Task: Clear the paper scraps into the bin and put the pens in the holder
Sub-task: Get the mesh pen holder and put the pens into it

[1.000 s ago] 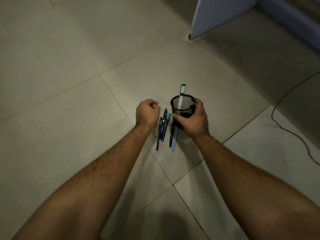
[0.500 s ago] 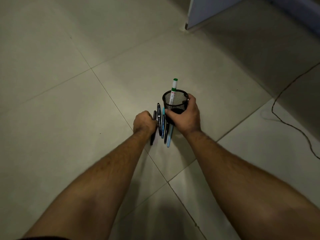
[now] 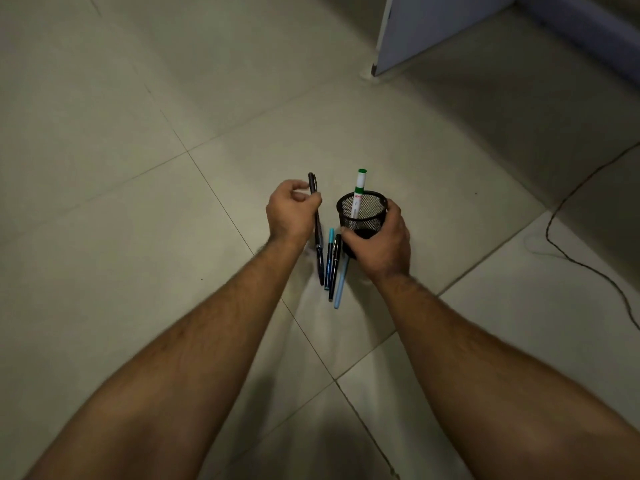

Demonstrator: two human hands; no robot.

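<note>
A black mesh pen holder (image 3: 362,213) stands on the tiled floor with a white marker with a green cap (image 3: 358,192) upright inside it. My right hand (image 3: 379,242) grips the holder's near side. My left hand (image 3: 292,214) is closed on a black pen (image 3: 316,226), lifted off the floor and tilted, just left of the holder. Three pens lie side by side on the floor between my hands: a teal-capped pen (image 3: 329,259), a black pen (image 3: 335,268) and a light blue pen (image 3: 341,284). No paper scraps or bin are in view.
A dark cable (image 3: 588,268) snakes over the floor at the right. A pale blue panel (image 3: 429,26) stands on the floor at the back right, with a low ledge (image 3: 588,32) beyond it.
My left hand has closed on one black pen from the row and raised it off the floor. My right hand keeps its hold on the holder.
</note>
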